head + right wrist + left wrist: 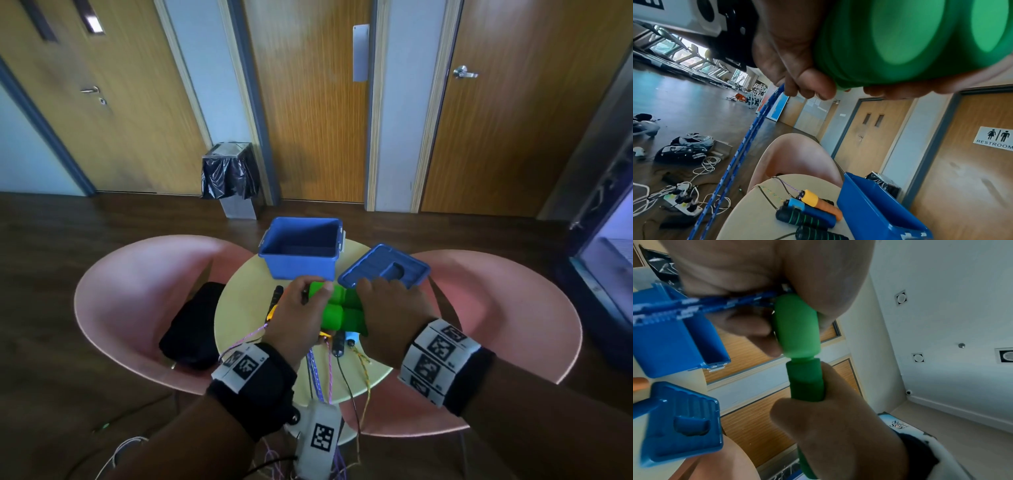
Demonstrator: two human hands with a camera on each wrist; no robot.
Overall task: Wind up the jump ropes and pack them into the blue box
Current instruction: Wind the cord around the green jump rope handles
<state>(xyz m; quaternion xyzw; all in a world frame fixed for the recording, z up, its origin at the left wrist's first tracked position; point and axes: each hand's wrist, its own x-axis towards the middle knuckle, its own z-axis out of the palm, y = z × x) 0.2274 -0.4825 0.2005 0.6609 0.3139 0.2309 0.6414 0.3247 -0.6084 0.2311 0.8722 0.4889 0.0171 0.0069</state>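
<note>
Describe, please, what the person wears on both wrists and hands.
The hands are bare, without gloves or sleeves. The left wrist carries a black strap with a white band of black square markers, a white marked camera box hanging below. The right wrist has a wider white marker band beside a black cuff.

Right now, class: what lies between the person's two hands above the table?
In the head view, the green handles span the gap between the left hand and right hand; both grip them.
</note>
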